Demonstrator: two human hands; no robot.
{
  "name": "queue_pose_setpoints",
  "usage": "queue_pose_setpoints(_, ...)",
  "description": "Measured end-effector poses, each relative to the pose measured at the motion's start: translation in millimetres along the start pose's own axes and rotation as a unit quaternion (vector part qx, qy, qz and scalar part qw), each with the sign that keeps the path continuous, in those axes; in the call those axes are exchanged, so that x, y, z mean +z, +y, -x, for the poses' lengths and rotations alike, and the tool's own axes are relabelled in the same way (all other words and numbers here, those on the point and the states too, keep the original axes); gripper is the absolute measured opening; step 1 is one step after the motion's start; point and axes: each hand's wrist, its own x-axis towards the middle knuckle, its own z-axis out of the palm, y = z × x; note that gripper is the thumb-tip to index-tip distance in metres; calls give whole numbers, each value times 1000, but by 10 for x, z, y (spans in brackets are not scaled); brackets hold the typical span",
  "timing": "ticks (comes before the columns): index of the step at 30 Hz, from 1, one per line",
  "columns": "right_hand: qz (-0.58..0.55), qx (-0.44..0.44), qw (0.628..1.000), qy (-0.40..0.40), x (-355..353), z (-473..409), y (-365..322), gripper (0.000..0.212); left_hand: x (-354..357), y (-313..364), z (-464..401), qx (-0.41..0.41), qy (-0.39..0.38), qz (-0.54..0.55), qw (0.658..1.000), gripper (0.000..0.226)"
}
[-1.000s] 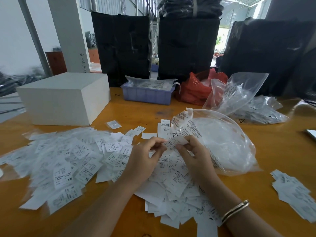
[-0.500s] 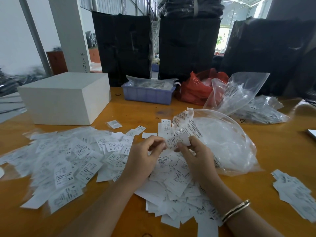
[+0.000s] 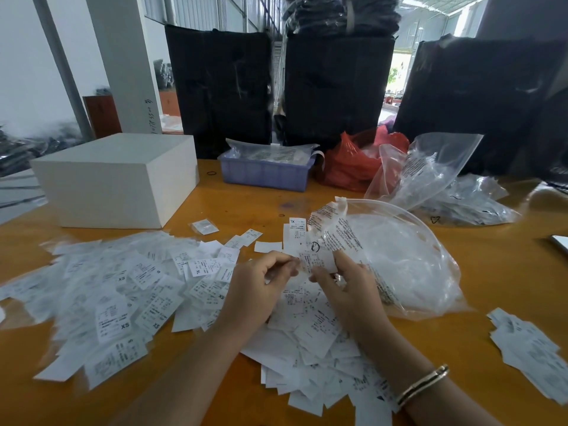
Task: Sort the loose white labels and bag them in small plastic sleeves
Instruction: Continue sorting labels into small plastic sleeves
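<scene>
The loose labels [image 3: 132, 290] lie in a wide drift over the tabletop [image 3: 491, 272], with a smaller heap [image 3: 528, 348] well apart at the right edge; they look thin, light and slippery, likely to slide or cling together, so each is best pinched by an edge. Among the containers, the big clear bag [image 3: 408, 265] beside the hands seems to hold small plastic sleeves, and the blue tray [image 3: 264, 176] carries clear packets of printed slips. Smallest, the right hand [image 3: 347, 287] pinches one label [image 3: 316, 259] above the drift, while the left hand [image 3: 255, 287] curls its fingertips to that label's edge.
</scene>
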Motion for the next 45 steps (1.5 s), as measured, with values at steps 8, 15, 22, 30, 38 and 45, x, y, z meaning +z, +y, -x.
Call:
queue_pose_setpoints(8,-30,-17,999,-14,0,17,-5,15,-6,20,-16,-20,-9,28,999,19)
queue_pose_setpoints(15,-18,-29,999,-11,-18,26,-13,21,-28,12,-30,-22,-16,52,998,17)
queue_pose_setpoints(22,92,-64,993,-44,9,40,-23,18,-1,-18,-12,-57,-74,53,994,16)
queue_pose_setpoints(30,16,-47,999,-14,-34,19,-81,19,-24,-1,-39,-101,-47,97,989,10)
queue_pose_setpoints(38,-30,-45,998,-20,-58,-9,-49,20,-28,-53,-62,-110,-33,87,989,15)
queue_pose_setpoints(45,-42,-23,999,-14,-27,-9,-41,31,-10,-72,-55,-118,-38,95,988,20)
